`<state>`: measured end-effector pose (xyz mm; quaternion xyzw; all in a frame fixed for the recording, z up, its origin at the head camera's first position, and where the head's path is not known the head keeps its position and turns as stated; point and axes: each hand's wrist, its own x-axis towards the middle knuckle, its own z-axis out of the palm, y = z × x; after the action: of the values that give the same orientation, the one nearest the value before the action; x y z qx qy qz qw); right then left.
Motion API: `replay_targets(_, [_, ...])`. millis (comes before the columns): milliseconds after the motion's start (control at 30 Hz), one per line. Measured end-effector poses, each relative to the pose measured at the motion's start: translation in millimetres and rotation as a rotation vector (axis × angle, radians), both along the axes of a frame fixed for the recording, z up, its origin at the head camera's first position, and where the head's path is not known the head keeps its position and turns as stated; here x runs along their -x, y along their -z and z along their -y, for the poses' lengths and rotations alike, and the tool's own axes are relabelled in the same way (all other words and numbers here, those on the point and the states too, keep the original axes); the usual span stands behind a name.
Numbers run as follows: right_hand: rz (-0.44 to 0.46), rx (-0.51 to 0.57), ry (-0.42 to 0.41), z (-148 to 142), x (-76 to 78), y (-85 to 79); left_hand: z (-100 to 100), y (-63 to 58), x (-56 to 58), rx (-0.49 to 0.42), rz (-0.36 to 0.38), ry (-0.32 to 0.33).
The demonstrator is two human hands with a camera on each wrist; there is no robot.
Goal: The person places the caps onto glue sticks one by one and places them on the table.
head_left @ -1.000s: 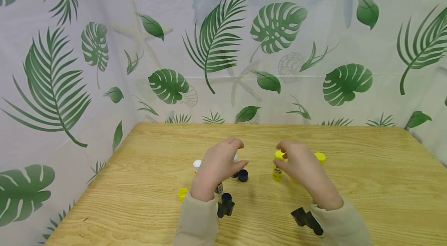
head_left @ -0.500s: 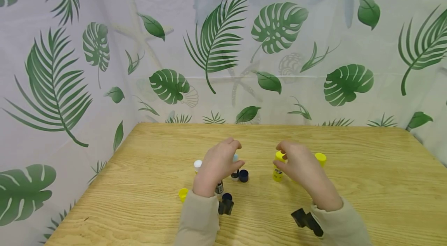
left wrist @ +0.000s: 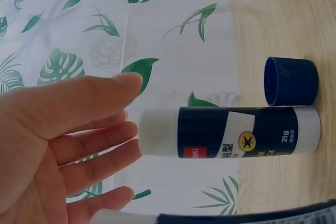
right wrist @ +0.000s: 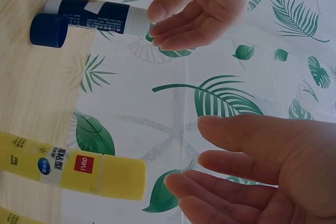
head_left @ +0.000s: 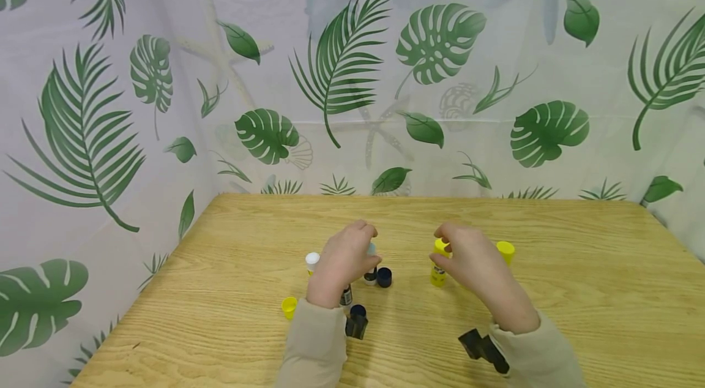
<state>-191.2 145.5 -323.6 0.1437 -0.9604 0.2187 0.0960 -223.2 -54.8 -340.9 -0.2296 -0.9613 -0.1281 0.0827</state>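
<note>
My left hand (head_left: 344,256) hovers with fingers apart beside an upright navy glue stick (left wrist: 236,132). The glue stick's white top shows uncovered, its tip right at the fingertips in the left wrist view. A dark blue cap (left wrist: 291,82) stands on the table beside its base. On the other side my right hand (head_left: 476,256) is held with relaxed, slightly bent fingers and holds nothing. Closest to it is a capped yellow glue stick (right wrist: 73,166), upright, a small gap from the fingertips in the right wrist view.
Behind the left hand stand a second navy glue stick (head_left: 346,296) and a white-topped one (head_left: 312,261). A yellow cap (head_left: 289,307) and another dark cap (head_left: 358,310) sit nearer. Another yellow glue stick (head_left: 505,250) is partly hidden by the right hand. Leaf-patterned cloth (head_left: 352,161) borders the wooden table (head_left: 220,327).
My left hand has drawn slightly left, its fingertips now further from the dark blue cap. My right hand has hardly moved, and the glue sticks and caps stand as before.
</note>
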Motion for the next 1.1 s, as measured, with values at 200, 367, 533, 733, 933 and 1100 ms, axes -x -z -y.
replay_targets(200, [0.006,-0.001,-0.005,0,-0.5,-0.5,0,2.6,2.5,-0.001,0.048,-0.03])
replay_targets(367, [0.006,-0.002,-0.009,0,-0.7,-0.5,-1,4.9,4.8,0.017,0.067,-0.042])
replay_targets(533, [0.001,0.0,-0.012,0,-0.5,-0.2,-1,6.8,5.7,0.04,0.07,-0.042])
replay_targets(733, [0.01,-0.001,-0.012,0,-0.6,-0.8,-1,9.6,7.0,0.052,0.076,-0.038])
replay_targets(933, [0.007,-0.001,-0.014,1,-1.2,-0.6,-1,10.7,7.4,0.05,0.091,-0.047])
replay_targets(1100, [0.007,-0.005,-0.013,1,-1.4,-0.6,-1,13.5,8.1,0.059,0.089,-0.044])
